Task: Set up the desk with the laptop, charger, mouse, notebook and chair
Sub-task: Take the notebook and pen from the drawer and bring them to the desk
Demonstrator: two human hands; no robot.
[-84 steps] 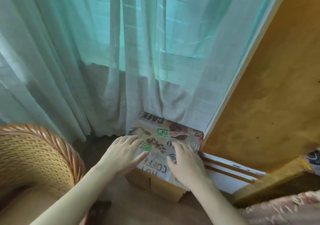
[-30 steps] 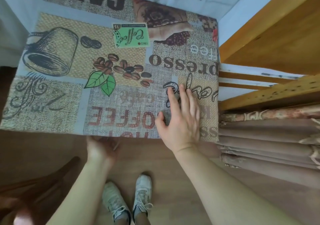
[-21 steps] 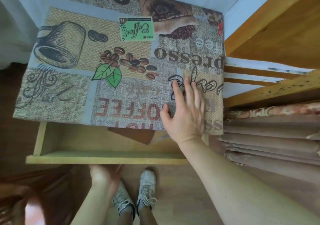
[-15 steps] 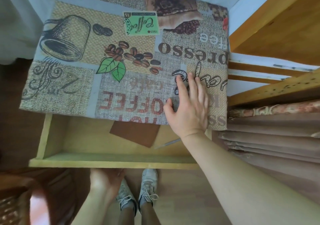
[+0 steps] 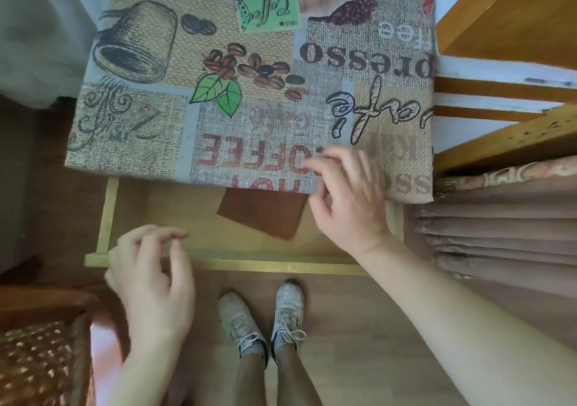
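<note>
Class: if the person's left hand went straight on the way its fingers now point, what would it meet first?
Probably the brown notebook in the open drawer: the left hand hovers over the drawer's front rail, fingers pointing up-right. Depth is unclear, so it might pass above.

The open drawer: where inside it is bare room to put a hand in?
The drawer floor is bare on its left half, between the left wall and the brown notebook. The right part is crowded: the notebook, a thin pen-like item and the right hand are there. The left hand hovers over the front rim. The tablecloth hides the back.
</note>
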